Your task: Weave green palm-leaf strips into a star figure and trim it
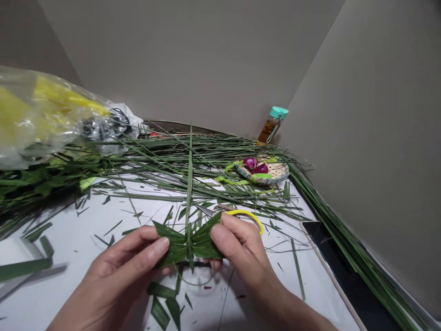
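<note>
Between my two hands is a butterfly-shaped piece made of green leaf (188, 246), its wings spread to both sides of a long upright leaf strip (189, 179). My left hand (134, 259) pinches the left wing between thumb and fingers. The right wing is gripped by my right hand (243, 246), thumb on top. A thin strand loops below the piece. Just behind my right hand lies a pair of scissors with yellow handles (246, 214), partly hidden by that hand. Cut leaf pieces (160, 312) lie on the white table below.
Long green leaf strips (213, 147) cover the back and right of the table. A woven tray (280, 172) holds purple petals (250, 163). Behind it stands a bottle with a teal lid (278, 112). A dark-screened tablet (341, 271) lies right; a plastic bag (41, 115) sits left.
</note>
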Motion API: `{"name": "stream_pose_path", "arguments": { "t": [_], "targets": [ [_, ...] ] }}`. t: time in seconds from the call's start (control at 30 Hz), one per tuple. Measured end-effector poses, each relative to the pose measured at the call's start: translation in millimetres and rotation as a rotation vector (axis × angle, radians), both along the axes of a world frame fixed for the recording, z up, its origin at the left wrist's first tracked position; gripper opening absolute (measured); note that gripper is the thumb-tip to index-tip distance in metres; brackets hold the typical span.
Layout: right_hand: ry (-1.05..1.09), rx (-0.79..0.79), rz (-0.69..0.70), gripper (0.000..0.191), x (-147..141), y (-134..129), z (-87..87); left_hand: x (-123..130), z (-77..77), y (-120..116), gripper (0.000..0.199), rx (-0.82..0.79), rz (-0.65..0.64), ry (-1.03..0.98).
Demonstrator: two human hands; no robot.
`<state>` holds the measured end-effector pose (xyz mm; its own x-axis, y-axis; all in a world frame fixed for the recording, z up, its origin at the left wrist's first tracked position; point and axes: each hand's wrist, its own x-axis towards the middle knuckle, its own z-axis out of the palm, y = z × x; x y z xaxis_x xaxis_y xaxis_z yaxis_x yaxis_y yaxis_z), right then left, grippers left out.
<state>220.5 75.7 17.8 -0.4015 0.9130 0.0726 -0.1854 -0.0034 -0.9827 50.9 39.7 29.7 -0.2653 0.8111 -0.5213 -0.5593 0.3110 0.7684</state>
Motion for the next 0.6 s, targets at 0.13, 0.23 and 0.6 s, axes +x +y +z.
{"name": "stream_pose_path", "arguments": {
  "t": [0.13,0.23,0.6],
  "targets": [
    [-0.095,0.062,-0.086,0.039,-1.2,-1.2,-5.3,1.7,2.8,0.8,0.044,-0.003,0.029,0.022],
    [-0.117,0.087,-0.123,0.038,-3.2,-4.2,-9.6,2.5,7.6,0.6,0.044,-0.004,0.025,0.04],
    [-0.071,0.149,-0.159,0.037,-5.3,-10.4,-7.2,-0.1,0.4,-2.2,0.055,-0.026,-0.001,0.059]
  ]
}}
